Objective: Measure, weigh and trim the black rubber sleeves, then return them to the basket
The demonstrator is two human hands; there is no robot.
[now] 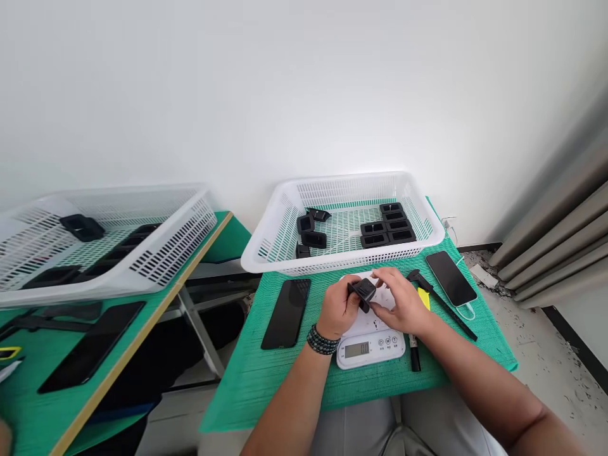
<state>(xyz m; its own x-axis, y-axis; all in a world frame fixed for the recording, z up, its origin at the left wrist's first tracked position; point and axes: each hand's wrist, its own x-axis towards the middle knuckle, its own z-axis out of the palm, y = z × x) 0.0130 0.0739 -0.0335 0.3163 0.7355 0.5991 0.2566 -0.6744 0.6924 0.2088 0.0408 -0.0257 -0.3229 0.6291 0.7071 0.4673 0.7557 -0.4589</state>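
Workshop; caliper, scale, parts basket

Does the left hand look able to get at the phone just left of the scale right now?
Probably yes: the phone lies uncovered beside the left hand, with nothing seen between them. But that hand is holding a black part, so it would likely have to let go first.

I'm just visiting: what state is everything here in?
Scale: on, reading seemingly 0.0.
Black part: tilted, held in the left hand.
Right hand: fingers curved beside it; contact unclear.
Left phone: screen dark.
Middle phone: screen dark.
Right phone: screen dark, cable plugged in.
Right basket: open-topped, holding parts.
Left basket: likewise.
Marker: seemingly capped.
Caliper: lying; opening unclear.
Curtain: hanging in folds.
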